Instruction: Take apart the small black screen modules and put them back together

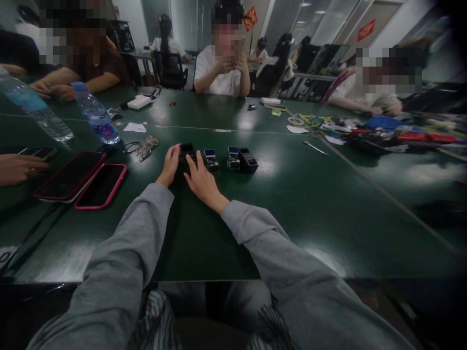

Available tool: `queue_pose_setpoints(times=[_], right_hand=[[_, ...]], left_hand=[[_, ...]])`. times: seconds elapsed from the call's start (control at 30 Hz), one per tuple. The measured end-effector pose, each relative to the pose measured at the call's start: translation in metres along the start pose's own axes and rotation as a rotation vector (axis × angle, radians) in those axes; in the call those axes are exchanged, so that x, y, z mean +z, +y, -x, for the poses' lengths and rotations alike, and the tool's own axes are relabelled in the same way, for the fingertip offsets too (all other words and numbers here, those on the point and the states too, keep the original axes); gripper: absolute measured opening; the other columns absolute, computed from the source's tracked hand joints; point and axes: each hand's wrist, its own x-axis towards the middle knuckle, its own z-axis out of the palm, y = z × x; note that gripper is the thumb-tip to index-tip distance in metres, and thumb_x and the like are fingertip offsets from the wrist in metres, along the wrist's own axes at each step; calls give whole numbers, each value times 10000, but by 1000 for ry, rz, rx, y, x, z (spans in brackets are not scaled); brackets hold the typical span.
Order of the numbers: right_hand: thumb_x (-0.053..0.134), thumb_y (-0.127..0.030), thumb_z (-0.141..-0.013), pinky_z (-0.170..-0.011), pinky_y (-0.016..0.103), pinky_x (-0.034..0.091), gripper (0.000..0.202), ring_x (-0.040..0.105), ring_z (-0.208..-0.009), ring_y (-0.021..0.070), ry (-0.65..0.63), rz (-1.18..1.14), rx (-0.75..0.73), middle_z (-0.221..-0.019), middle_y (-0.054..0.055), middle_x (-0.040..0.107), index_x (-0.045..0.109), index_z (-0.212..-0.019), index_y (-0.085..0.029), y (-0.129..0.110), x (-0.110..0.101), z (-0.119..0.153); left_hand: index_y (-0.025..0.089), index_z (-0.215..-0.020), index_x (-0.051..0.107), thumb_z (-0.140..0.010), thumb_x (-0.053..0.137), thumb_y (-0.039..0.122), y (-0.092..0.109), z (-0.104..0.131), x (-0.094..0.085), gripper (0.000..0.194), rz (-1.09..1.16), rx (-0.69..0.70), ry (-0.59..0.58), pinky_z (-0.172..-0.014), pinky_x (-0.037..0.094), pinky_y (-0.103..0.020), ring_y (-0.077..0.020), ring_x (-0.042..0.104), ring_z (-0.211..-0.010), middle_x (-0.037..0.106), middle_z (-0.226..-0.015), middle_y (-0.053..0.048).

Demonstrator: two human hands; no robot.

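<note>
Both of my hands are at a small black rectangular case (187, 149) on the green table. My left hand (170, 166) is closed along the case's left side, its fingertips at the far edge. With its fingers spread, my right hand (205, 181) reaches over the front and right of the case and covers part of it. Just right of it stands a small device with a screen and an exposed circuit board (210, 160). A second such device (233, 158) stands further right, beside an open-looking black case (248, 160).
To the left are a pink-edged phone (102, 186), a dark red phone case (71, 176), glasses (148, 148) and two water bottles (97, 116), with another person's hand (22, 169). Tweezers-like metal tool (315, 148) and tangled cables (368, 131) lie right. People sit across the table.
</note>
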Motion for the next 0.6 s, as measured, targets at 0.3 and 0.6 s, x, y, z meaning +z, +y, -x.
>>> queue_pose_setpoints(times=[0.3,0.6], right_hand=[[420,-303,-1006,-1041,460,505,557,404,-1399,341,-13,56,-5,-1550,255,313,351,-1502,-60,2,7,-5],[334,-241,-1016,-1208,467,299,454,231,-1502,259,50,55,-61,-1581,140,325,472,-1434,-130,42,-35,32]], left_hand=[[185,-1327,579,-896,562,525,4,4,3,549,-255,90,-199,-1183,312,-404,-251,447,-1396,514,-1477,-125],[205,-1503,374,-687,693,718,6,8,-2,1015,-494,121,-294,-1231,138,-503,-337,174,-1523,256,-1623,-168]])
